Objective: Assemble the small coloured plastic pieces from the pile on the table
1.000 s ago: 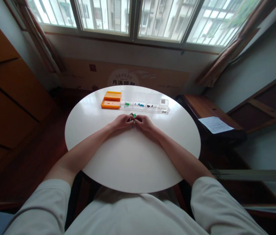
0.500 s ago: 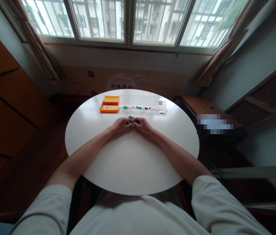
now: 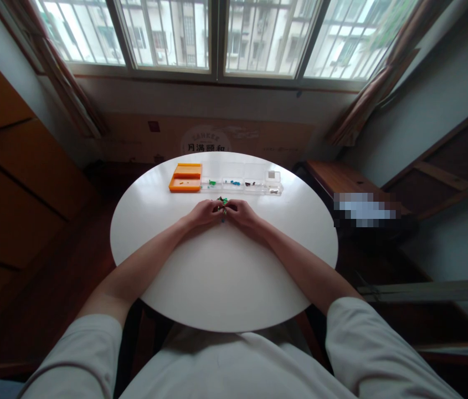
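My left hand (image 3: 206, 211) and my right hand (image 3: 241, 212) meet at the middle of the table, fingertips bent together in pinches. Between them is a cluster of small green and dark pieces (image 3: 224, 201), gripped from both sides and partly hidden by the fingers. Whether its pieces are joined I cannot tell. A tiny blue bit (image 3: 223, 220) shows just below the fingertips. Beyond the hands lies a clear compartment box (image 3: 254, 190) with green pieces (image 3: 212, 182), blue pieces (image 3: 234, 183) and dark pieces (image 3: 250, 184) in separate compartments.
An orange tray (image 3: 185, 189) with a few tiny bits in it adjoins the clear box on the left. Both stand on a round white table (image 3: 225, 277). To the right is a wooden bench (image 3: 333, 180) bearing a blurred pale item (image 3: 364, 208). Windows line the far wall.
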The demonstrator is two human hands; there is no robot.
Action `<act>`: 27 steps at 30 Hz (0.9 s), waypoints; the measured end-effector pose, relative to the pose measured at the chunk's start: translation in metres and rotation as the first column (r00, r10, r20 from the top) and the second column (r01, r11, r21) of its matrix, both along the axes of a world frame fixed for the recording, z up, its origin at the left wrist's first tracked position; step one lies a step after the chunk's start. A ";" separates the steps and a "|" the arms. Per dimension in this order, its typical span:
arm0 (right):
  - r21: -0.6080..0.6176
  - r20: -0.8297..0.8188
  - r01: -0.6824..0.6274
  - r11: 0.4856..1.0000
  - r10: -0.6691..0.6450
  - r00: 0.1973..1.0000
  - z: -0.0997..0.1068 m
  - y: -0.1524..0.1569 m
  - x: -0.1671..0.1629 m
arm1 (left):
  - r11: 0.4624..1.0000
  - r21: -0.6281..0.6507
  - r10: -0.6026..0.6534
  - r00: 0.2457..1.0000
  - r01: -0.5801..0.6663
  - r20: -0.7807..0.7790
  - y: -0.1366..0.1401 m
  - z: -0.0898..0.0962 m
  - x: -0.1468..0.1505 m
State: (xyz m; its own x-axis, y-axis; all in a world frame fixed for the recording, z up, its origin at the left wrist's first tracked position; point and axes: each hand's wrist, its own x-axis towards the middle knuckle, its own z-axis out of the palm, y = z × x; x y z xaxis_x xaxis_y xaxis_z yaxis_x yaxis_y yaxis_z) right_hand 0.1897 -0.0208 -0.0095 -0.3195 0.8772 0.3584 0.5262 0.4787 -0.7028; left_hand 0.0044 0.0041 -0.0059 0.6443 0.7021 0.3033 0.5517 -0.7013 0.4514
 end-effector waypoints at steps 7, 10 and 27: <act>-0.014 -0.012 0.006 1.000 -0.006 1.000 0.002 -0.001 -0.001 | 1.000 0.000 0.016 1.000 -0.016 -0.013 0.000 0.001 0.001; -0.011 -0.013 0.005 1.000 -0.005 1.000 0.003 -0.002 -0.001 | 1.000 -0.006 0.020 1.000 -0.020 -0.009 -0.001 0.002 0.001; -0.016 -0.017 0.014 1.000 -0.014 1.000 0.003 -0.001 -0.002 | 1.000 -0.020 0.019 1.000 -0.019 -0.006 -0.003 0.005 0.002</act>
State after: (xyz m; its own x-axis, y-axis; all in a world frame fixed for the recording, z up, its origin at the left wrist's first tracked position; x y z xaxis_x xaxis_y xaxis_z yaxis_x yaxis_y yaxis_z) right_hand 0.1879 -0.0223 -0.0065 -0.3015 0.8872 0.3493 0.5208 0.4601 -0.7191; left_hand 0.0061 0.0008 -0.0013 0.6327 0.7198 0.2856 0.5672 -0.6818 0.4621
